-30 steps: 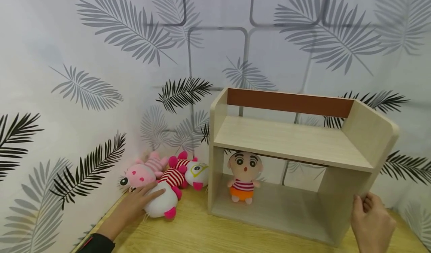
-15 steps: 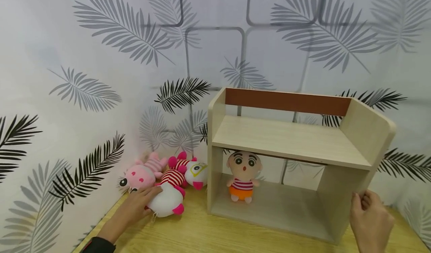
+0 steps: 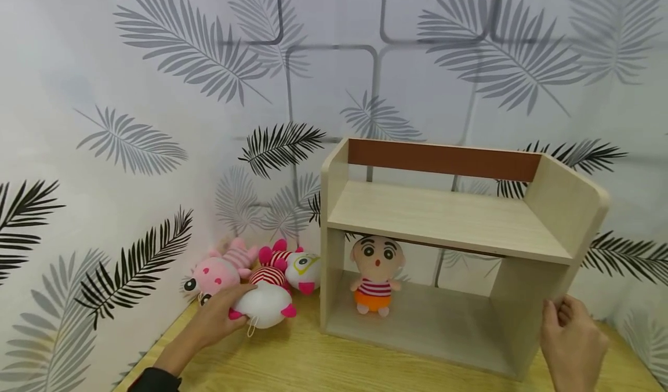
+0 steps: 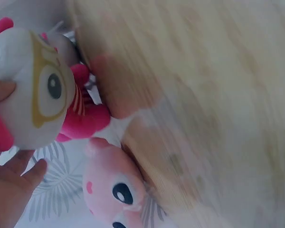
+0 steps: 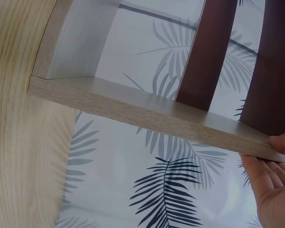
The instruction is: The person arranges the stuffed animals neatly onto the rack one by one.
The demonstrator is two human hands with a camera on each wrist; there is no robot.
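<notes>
My left hand [image 3: 218,318] grips a plush toy [image 3: 265,306] by its white head. The toy has pink ears and a red-striped body. In the left wrist view a thumb and fingers lie around the plush's head [image 4: 26,90], and yellow glasses show on its face. Beside it lie a pink plush [image 3: 216,273] with a striped body and another white plush [image 3: 304,269] with yellow glasses. My right hand [image 3: 573,343] holds the right side panel of a small wooden shelf [image 3: 438,215]. In the right wrist view the thumb and fingers [image 5: 261,178] pinch the panel's edge [image 5: 180,128].
A boy doll [image 3: 377,276] with a striped top and orange shorts sits at the left in the shelf's lower compartment. The shelf stands on a wood-grain table [image 3: 292,357]. A leaf-patterned wall covering [image 3: 323,79] rises behind and at the left.
My left hand has shifted right with the white-headed plush, whose head has turned and moved right. My right hand stays on the shelf's panel.
</notes>
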